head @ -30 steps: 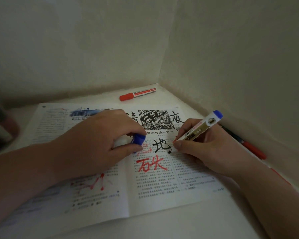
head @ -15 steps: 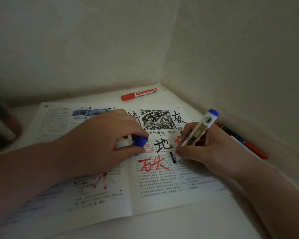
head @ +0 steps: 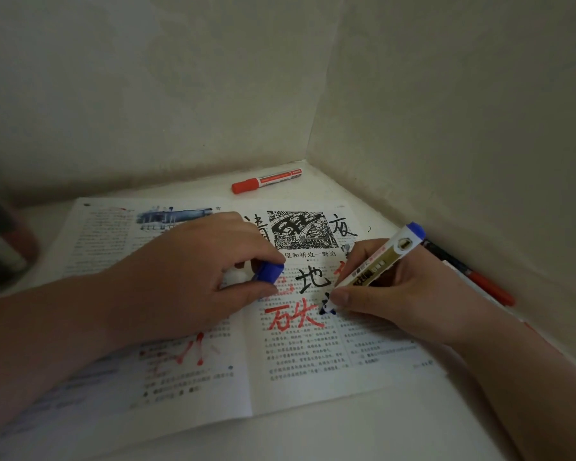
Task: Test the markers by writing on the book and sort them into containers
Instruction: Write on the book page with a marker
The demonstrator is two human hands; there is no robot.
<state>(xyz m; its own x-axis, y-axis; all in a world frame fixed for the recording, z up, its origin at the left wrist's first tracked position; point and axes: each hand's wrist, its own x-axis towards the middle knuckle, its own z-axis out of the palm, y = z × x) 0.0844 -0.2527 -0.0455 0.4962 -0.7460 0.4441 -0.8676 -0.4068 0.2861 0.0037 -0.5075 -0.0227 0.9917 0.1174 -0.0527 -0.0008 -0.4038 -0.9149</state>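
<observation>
Blue marker (head: 378,261), pinched by right hand (head: 403,294), slants tip-down onto book (head: 313,367); left hand (head: 187,277) pinches its cap (head: 269,271) just leftward.

Our left hand (head: 193,277) lies knuckles up, forearm coming in from the lower left, thumb and forefinger pinching a blue cap (head: 268,272). Our right hand (head: 406,294) comes in from the lower right, fingers curled round a marker (head: 379,261) in a writing grip, tip down.
</observation>
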